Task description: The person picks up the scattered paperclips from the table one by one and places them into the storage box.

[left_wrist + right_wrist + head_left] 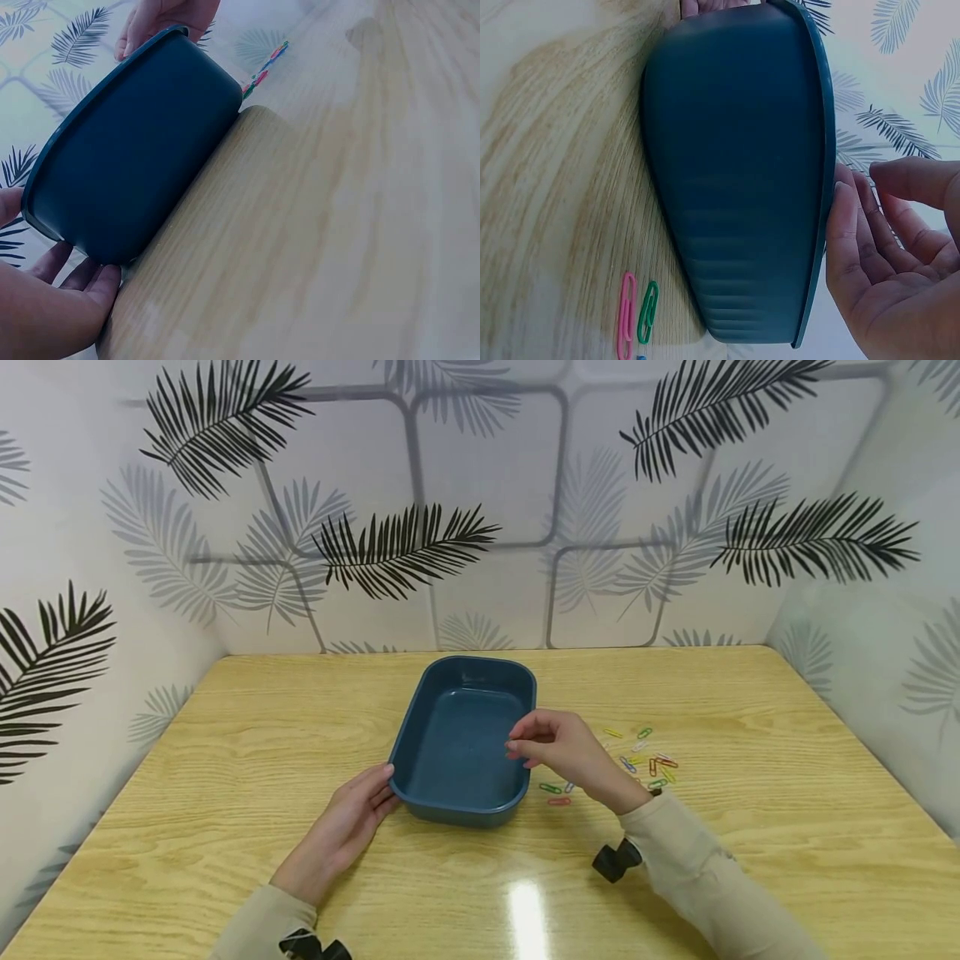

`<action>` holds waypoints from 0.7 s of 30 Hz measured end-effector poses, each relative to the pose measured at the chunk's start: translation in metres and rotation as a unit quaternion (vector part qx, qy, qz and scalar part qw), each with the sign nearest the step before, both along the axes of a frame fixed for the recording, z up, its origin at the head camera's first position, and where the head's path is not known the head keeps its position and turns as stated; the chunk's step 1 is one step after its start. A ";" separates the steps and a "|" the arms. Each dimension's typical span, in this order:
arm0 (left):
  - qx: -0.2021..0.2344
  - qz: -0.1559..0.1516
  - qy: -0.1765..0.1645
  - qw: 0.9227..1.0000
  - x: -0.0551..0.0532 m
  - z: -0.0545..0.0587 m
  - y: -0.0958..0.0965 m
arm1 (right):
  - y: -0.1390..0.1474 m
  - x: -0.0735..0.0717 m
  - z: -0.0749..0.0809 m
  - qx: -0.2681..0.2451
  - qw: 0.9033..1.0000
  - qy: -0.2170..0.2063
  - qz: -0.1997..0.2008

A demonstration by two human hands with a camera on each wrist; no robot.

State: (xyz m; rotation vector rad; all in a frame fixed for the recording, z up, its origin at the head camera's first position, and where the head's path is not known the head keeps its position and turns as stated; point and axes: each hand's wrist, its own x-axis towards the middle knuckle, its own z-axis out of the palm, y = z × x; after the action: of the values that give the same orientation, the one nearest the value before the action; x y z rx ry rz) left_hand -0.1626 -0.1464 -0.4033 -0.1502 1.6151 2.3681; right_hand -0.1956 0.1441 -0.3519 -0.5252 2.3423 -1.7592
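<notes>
A deep dark-blue rectangular tray (472,752) with rounded corners stands on the wooden table. At its near left corner my left hand (347,827) holds it, thumb at the rim and the other fingers against the outer wall, as the left wrist view shows. Over the right rim is my right hand (573,756), its thumb and index finger pinched together above the tray's inside. A tiny green bit shows at those fingertips, likely a paper clip, mostly hidden. Outside the tray, near that hand, lie a green paper clip (648,312) and a pink paper clip (626,315).
Several more coloured paper clips (652,767) lie scattered on the table (750,827) to the right of the tray, partly behind the right hand. A leaf-patterned wall (495,485) closes off the table's back and sides.
</notes>
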 end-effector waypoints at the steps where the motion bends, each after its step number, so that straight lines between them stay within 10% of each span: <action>1: -0.001 0.001 0.000 1.000 0.000 0.000 0.000 | 0.000 0.000 0.000 -0.001 1.000 -0.001 0.000; 21: 0.003 0.000 0.002 1.000 0.001 -0.001 -0.001 | 0.025 -0.007 0.002 0.024 0.999 -0.006 0.026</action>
State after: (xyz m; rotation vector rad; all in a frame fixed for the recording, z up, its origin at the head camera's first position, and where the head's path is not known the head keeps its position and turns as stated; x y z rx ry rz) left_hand -0.1619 -0.1476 -0.4045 -0.1440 1.6092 2.3740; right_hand -0.2028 0.1688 -0.3498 -0.5597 2.3353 -1.6741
